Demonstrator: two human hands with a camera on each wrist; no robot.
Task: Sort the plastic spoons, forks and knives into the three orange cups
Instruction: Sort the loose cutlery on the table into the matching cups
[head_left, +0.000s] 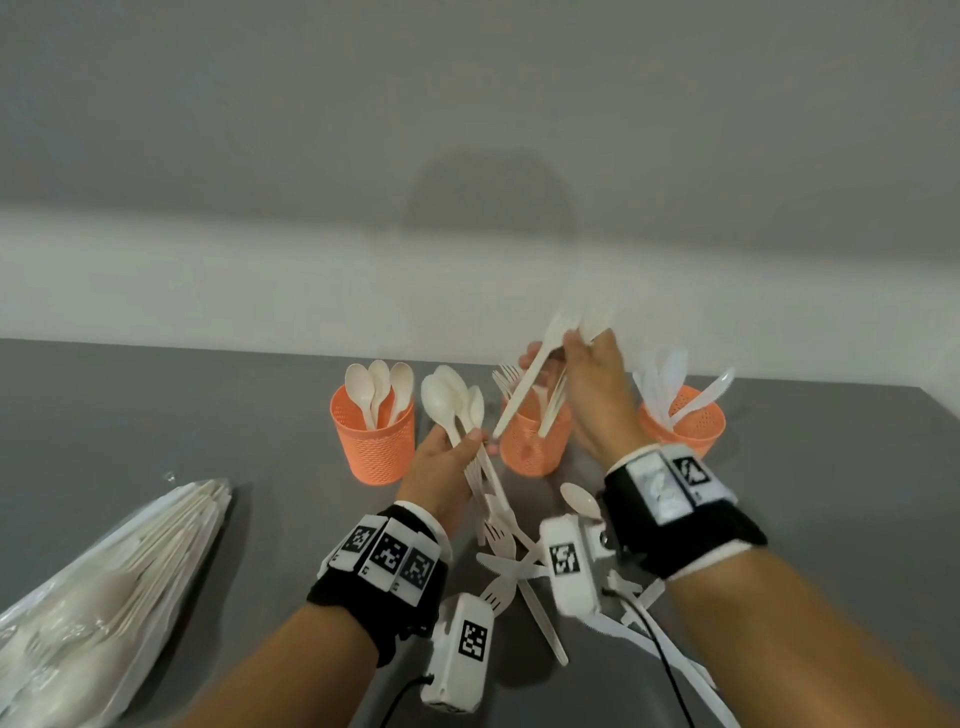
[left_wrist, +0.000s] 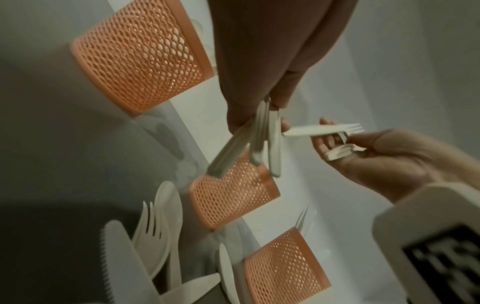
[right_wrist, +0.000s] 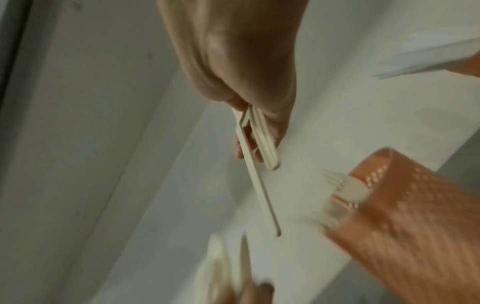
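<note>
Three orange mesh cups stand in a row on the grey table. The left cup (head_left: 374, 441) holds spoons, the middle cup (head_left: 535, 447) forks, the right cup (head_left: 680, 423) knives. My left hand (head_left: 467, 441) grips a bunch of white spoons (head_left: 449, 397) by their handles (left_wrist: 259, 135), bowls up, between the left and middle cups. My right hand (head_left: 582, 348) pinches forks (head_left: 535, 374) by their heads above the middle cup, with the handles (right_wrist: 259, 148) slanting down towards it. Fork tines (right_wrist: 335, 181) stick out of that cup (right_wrist: 415, 216).
A loose pile of forks, knives and spoons (head_left: 519, 566) lies on the table (head_left: 156, 415) between my wrists, with one spoon (head_left: 579, 500) at its far side. At the near left is a clear plastic bag of cutlery (head_left: 104, 582). A white wall rises behind the cups.
</note>
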